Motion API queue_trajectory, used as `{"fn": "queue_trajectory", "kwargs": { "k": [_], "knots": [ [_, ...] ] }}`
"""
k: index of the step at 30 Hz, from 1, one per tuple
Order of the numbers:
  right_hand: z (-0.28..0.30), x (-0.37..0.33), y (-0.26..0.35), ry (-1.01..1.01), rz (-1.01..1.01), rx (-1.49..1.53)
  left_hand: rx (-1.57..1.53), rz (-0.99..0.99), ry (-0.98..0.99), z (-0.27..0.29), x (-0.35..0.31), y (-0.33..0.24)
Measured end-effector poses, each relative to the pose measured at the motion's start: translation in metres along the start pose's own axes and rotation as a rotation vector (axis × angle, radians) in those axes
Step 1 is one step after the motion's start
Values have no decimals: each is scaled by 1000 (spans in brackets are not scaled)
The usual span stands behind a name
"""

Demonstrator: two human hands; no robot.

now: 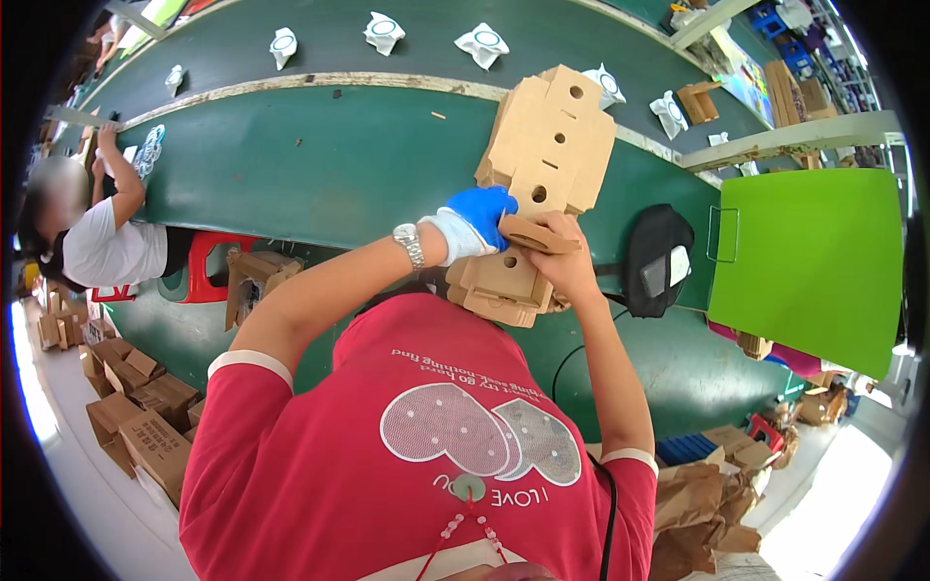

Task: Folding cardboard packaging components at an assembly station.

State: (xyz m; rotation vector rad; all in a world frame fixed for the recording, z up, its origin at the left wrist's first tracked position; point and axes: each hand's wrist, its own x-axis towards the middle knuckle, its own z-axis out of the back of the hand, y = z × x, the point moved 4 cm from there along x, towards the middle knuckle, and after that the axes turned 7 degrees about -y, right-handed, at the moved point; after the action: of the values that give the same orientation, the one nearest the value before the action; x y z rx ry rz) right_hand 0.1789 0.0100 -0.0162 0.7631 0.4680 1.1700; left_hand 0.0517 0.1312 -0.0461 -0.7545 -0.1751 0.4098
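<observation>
My left hand, in a blue and white glove, grips the left edge of a small folded cardboard piece. Bare fingers of my right hand close around the same piece from the right. Beyond both hands lies a stack of flat die-cut cardboard sheets with round holes and slots, on the green workbench. Close to my body, below the hands, is a partly folded cardboard box blank with one hole showing. My fingertips are partly hidden behind the cardboard.
A conveyor belt carrying white wrapped items runs beyond the bench. To the right are a black bag and a bright green panel. A co-worker sits at the left, near a red stool. Cardboard boxes stand on the floor.
</observation>
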Motion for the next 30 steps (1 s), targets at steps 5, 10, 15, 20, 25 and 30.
{"fn": "queue_trajectory", "kwargs": {
  "k": [5,10,15,20,25,30],
  "knots": [
    [-1,6,1,-88,77,-30,82,-71,-124,-2,-2,-5],
    [7,19,25,-235,182,-28,-28,-66,-361,23,3,1],
    [9,61,42,-125,-282,283,-346,31,-490,64,21,41],
    [14,136,29,-60,-520,571,-1121,443,-302,92,20,61],
    [28,273,-27,-294,-529,719,-1287,383,-499,109,-23,80],
    [71,347,-126,-533,-611,638,-1332,757,-514,78,-56,108]
  ]
}}
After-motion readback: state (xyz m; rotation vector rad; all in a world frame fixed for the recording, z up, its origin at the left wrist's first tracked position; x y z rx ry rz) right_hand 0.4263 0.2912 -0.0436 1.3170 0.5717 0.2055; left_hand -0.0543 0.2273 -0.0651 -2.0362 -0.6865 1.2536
